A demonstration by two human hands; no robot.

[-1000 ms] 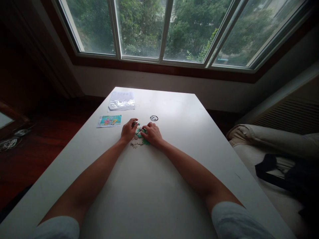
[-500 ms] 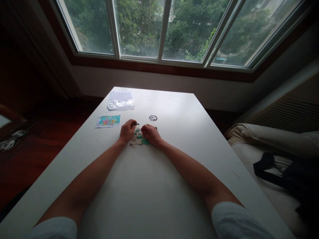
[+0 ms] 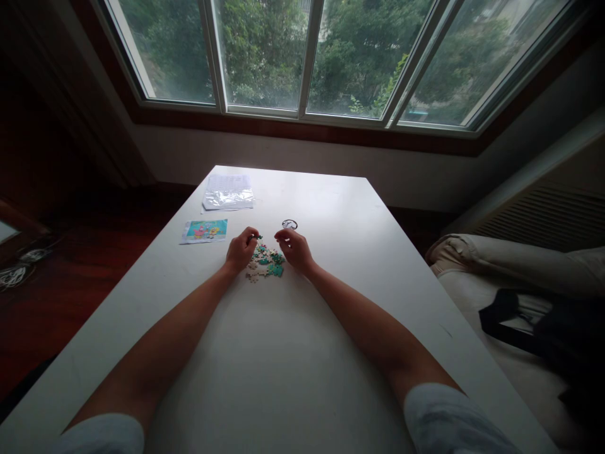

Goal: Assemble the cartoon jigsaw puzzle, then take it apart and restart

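Observation:
My left hand [image 3: 242, 247] is closed in a pinch on a dark jigsaw piece [image 3: 258, 237], held just above the far left side of a loose pile of jigsaw pieces [image 3: 265, 260]. Green, tan and multicoloured pieces make up the pile on the white table [image 3: 283, 353], some showing their plain backs. At the pile's right edge, my right hand [image 3: 295, 249] has its fingers curled toward the thumb. Whatever lies between those fingertips is too small to make out.
To the left lies a colourful cartoon picture card [image 3: 206, 231], and behind it a clear plastic bag with paper [image 3: 229, 192]. A round black-and-white disc [image 3: 290, 224] sits beyond my right hand. A pale seat with a dark strap [image 3: 505, 318] stands at the right.
My right hand has lifted from the pile and moved slightly right and away, uncovering more green pieces. My left hand stays nearly in place, still pinching its piece.

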